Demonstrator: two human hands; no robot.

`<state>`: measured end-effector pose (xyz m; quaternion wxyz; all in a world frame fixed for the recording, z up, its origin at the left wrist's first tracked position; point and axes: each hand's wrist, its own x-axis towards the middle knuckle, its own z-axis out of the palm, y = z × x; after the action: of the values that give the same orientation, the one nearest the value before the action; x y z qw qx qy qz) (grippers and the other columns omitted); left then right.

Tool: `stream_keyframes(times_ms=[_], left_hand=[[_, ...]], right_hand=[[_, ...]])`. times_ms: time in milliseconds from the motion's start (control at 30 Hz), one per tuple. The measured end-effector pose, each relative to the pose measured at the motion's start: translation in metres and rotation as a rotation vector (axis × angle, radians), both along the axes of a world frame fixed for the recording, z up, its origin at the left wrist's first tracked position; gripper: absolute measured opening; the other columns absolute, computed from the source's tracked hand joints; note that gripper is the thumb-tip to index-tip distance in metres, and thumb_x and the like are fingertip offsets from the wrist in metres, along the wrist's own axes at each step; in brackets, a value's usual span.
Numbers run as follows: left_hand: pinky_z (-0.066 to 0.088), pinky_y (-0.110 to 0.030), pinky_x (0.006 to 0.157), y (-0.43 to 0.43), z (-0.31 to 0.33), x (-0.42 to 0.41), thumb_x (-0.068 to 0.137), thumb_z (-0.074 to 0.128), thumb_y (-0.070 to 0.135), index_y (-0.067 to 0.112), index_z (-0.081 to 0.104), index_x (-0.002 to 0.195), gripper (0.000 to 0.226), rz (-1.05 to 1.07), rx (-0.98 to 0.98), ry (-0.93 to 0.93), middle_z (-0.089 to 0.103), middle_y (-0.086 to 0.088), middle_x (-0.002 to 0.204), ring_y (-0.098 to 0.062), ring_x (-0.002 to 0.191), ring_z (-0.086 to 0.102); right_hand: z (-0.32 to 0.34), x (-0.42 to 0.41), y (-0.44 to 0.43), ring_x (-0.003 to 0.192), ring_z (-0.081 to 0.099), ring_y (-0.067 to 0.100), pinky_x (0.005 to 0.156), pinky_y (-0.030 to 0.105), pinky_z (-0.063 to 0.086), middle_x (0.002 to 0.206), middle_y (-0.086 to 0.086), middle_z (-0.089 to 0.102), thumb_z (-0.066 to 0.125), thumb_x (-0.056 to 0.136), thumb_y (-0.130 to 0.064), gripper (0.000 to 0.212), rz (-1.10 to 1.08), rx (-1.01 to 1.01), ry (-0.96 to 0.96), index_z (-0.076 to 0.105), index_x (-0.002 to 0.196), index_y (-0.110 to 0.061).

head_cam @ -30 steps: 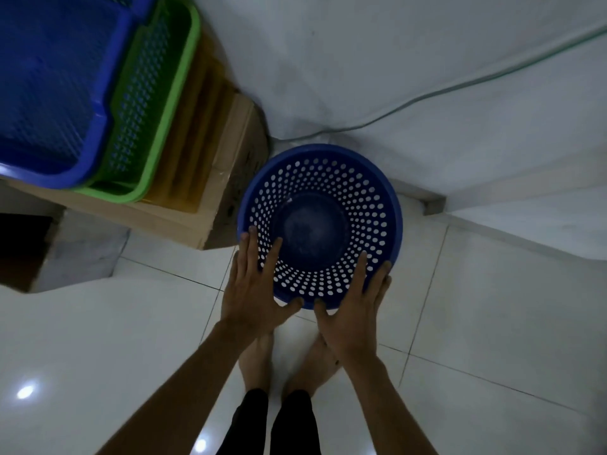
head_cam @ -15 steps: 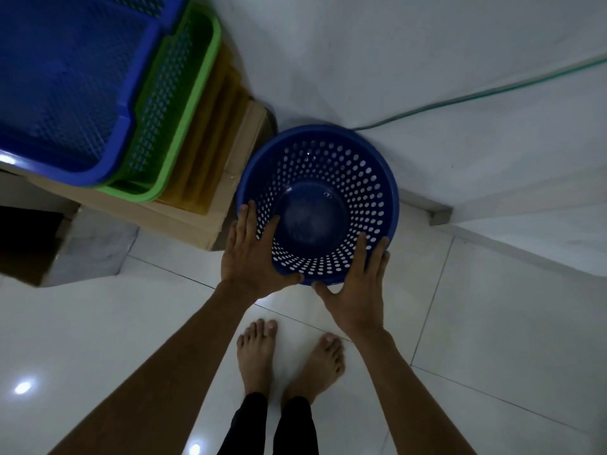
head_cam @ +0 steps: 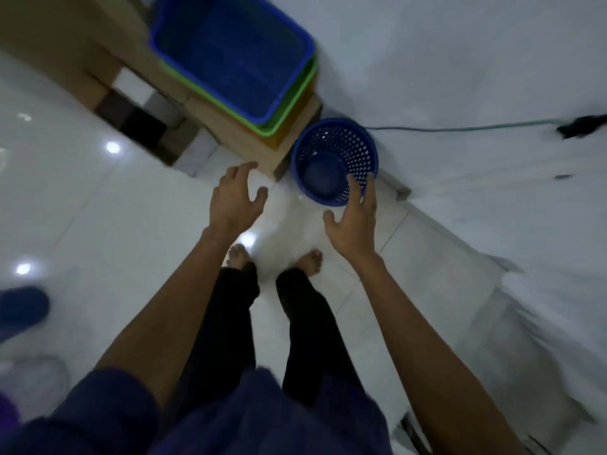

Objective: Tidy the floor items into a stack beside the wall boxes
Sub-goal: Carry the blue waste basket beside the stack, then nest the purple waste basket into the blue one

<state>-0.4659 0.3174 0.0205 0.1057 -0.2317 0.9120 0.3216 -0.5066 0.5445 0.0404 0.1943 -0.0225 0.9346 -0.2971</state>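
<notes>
1. White glossy floor tiles (head_cam: 98,205) everywhere in the head view, pale wall (head_cam: 460,77) behind. The round blue basket (head_cam: 335,160) sits on the floor in the corner, tight against the cardboard box (head_cam: 243,139).
2. Left hand (head_cam: 235,198) is spread and holding nothing. Right hand (head_cam: 353,221) is spread too; its fingertips (head_cam: 354,187) overlap the basket rim, can't tell if they touch.
3. I'd say it's parked fine; just let go cleanly without nudging it.
4. Nearby: blue tub (head_cam: 236,50) nested in a green one (head_cam: 295,103) on the box, a cable (head_cam: 460,129) along the wall, and something blue (head_cam: 19,310) on the floor at far left, probably next up.
</notes>
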Motion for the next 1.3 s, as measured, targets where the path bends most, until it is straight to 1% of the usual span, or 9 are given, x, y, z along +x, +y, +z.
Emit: stream_keyframes(times_ms=[133,233,333,400,700,800,967,1167,1300], left_hand=[[0.049,-0.047,0.094,-0.042,0.097,0.099,0.095,0.058,0.037,0.021,0.052,0.138,0.046,0.202,-0.005,0.038,0.058,-0.01,0.129,-0.029,0.115,0.058],[0.05,-0.045,0.096,-0.076,0.139,0.187,0.095,0.058,0.038,0.023,0.052,0.138,0.046,0.383,-0.022,0.077,0.058,-0.009,0.129,-0.026,0.116,0.058],[0.048,-0.04,0.098,-0.106,0.158,0.282,0.095,0.059,0.037,0.022,0.052,0.138,0.047,0.602,-0.006,0.137,0.057,-0.009,0.131,-0.024,0.12,0.056],[0.045,-0.036,0.097,-0.125,0.163,0.343,0.094,0.061,0.035,0.02,0.052,0.139,0.047,0.731,0.008,0.16,0.056,-0.01,0.131,-0.023,0.121,0.054],[0.044,-0.037,0.101,-0.225,0.186,0.573,0.094,0.063,0.032,0.019,0.052,0.138,0.047,1.211,-0.018,0.231,0.057,-0.009,0.134,-0.022,0.122,0.054],[0.045,-0.037,0.101,-0.25,0.184,0.622,0.093,0.064,0.033,0.019,0.052,0.137,0.047,1.385,-0.012,0.25,0.056,-0.007,0.135,-0.022,0.122,0.055],[0.045,-0.039,0.102,-0.287,0.171,0.685,0.093,0.065,0.033,0.022,0.051,0.138,0.049,1.648,0.031,0.237,0.054,-0.007,0.138,-0.023,0.124,0.054],[0.041,-0.028,0.09,-0.323,0.158,0.746,0.093,0.065,0.03,0.018,0.051,0.139,0.049,1.932,-0.011,0.224,0.056,-0.01,0.132,-0.022,0.118,0.056],[0.041,-0.029,0.091,-0.33,0.162,0.77,0.093,0.063,0.03,0.021,0.052,0.137,0.047,2.124,-0.03,0.229,0.056,-0.009,0.129,-0.021,0.117,0.055]], right_hand=[[0.092,0.047,-0.038,0.151,0.018,0.035,0.117,0.052,0.031,0.167,0.016,0.004,0.065,0.091,-0.025,0.072,0.17,0.014,0.056,0.033,0.153,-0.012],[0.128,0.095,-0.079,0.15,0.018,0.033,0.119,0.051,0.028,0.167,0.014,0.004,0.064,0.092,-0.026,0.071,0.278,-0.04,0.081,0.032,0.153,-0.013],[0.147,0.156,-0.138,0.151,0.014,0.03,0.123,0.044,0.018,0.168,0.012,0.003,0.061,0.093,-0.027,0.071,0.419,-0.084,0.071,0.028,0.155,-0.014],[0.155,0.199,-0.181,0.15,0.016,0.03,0.121,0.042,0.019,0.167,0.012,0.002,0.06,0.094,-0.028,0.071,0.531,-0.091,0.068,0.026,0.155,-0.017],[0.181,0.383,-0.357,0.148,0.021,0.028,0.115,0.035,0.022,0.167,0.004,0.003,0.064,0.092,-0.025,0.068,0.883,-0.18,-0.031,0.032,0.152,-0.023],[0.184,0.423,-0.411,0.147,0.022,0.03,0.117,0.042,0.025,0.167,0.003,0.003,0.065,0.092,-0.026,0.069,1.051,-0.15,-0.037,0.031,0.153,-0.023],[0.178,0.475,-0.511,0.146,0.026,0.031,0.117,0.04,0.026,0.166,0.006,0.008,0.064,0.092,-0.025,0.069,1.275,-0.112,-0.059,0.031,0.153,-0.022],[0.162,0.548,-0.648,0.146,0.026,0.034,0.117,0.043,0.027,0.164,0.013,0.011,0.063,0.093,-0.022,0.07,1.625,-0.082,-0.115,0.031,0.154,-0.016],[0.157,0.599,-0.714,0.143,0.029,0.035,0.114,0.044,0.034,0.162,0.015,0.016,0.066,0.091,-0.02,0.07,1.832,-0.074,-0.124,0.032,0.152,-0.013]])
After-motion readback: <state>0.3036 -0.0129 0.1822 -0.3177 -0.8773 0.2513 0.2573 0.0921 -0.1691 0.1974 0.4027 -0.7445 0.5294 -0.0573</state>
